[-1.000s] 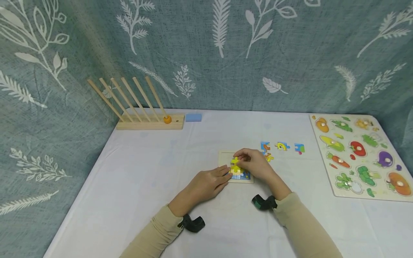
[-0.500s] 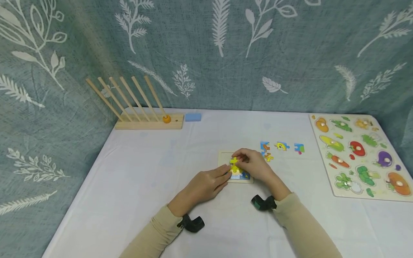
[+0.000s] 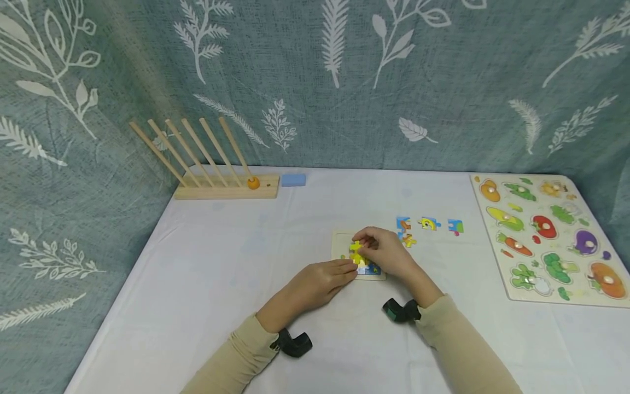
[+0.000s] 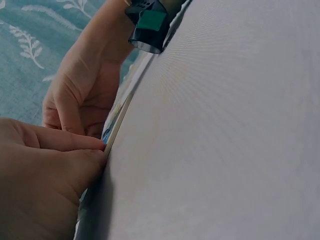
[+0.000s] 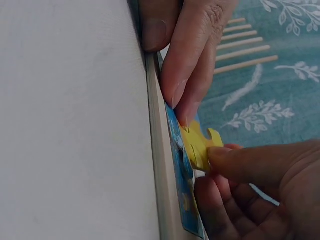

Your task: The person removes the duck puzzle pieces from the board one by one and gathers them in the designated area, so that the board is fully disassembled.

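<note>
While I watch from the head view, just right of and below centre, I see the right hand (image 3: 386, 253) pinching a flat, tabbed, bright-yellow puzzle piece (image 5: 199, 144) at a small, pale wooden puzzle tray (image 3: 339, 242). The left hand (image 3: 321, 282) grips the tray's lower-left edge. Loose blue-and-yellow puzzle pieces (image 3: 429, 223) lie farther up and right on the white-covered tabletop (image 3: 236, 262).

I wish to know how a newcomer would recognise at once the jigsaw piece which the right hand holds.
Near the middle of the white tablecloth is a small wooden puzzle tray. There, the right hand pinches the yellow jigsaw piece. That grip sets it apart from the loose jigsaw pieces, which lie on the cloth.
</note>
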Tool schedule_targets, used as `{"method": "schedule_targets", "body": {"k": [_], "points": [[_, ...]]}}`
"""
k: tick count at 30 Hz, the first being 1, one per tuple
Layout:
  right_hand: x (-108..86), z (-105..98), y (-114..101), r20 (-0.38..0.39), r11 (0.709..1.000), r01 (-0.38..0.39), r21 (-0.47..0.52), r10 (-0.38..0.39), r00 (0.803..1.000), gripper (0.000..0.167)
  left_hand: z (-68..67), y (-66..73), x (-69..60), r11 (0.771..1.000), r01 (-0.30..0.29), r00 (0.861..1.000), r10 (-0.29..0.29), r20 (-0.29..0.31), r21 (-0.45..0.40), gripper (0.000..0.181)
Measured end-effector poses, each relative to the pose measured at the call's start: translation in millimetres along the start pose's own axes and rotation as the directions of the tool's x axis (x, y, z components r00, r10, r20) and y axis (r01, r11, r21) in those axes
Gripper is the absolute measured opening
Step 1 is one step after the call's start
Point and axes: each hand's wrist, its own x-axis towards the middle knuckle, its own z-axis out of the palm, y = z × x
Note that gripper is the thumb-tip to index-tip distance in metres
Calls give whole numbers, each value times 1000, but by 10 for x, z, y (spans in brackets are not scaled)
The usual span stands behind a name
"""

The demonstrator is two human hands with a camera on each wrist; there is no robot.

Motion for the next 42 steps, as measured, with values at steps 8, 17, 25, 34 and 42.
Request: {"method": "schedule_targets", "body": {"k": [8, 17, 25, 34, 42], "points": [[-20, -21, 6, 3, 991, 134, -11, -134, 991, 15, -21, 8, 2, 999, 30, 999, -29, 29, -14, 27], [6, -18, 6, -8, 998, 65, 22, -65, 998, 18, -43, 29, 4, 999, 34, 999, -35, 34, 10, 25], [22, 8, -30, -48, 992, -109, 62, 112, 993, 20, -32, 51, 7, 999, 49, 998, -49, 33, 12, 25], [46, 23, -118, -97, 952, -297, 78, 304, 948, 22, -7, 61, 26, 999, 47, 998, -48, 38, 14, 26], [80, 49, -171, -127, 930, -363, 62, 368, 921, 20, 14, 57, 5, 998, 56, 998, -57, 39, 18, 26]]}}
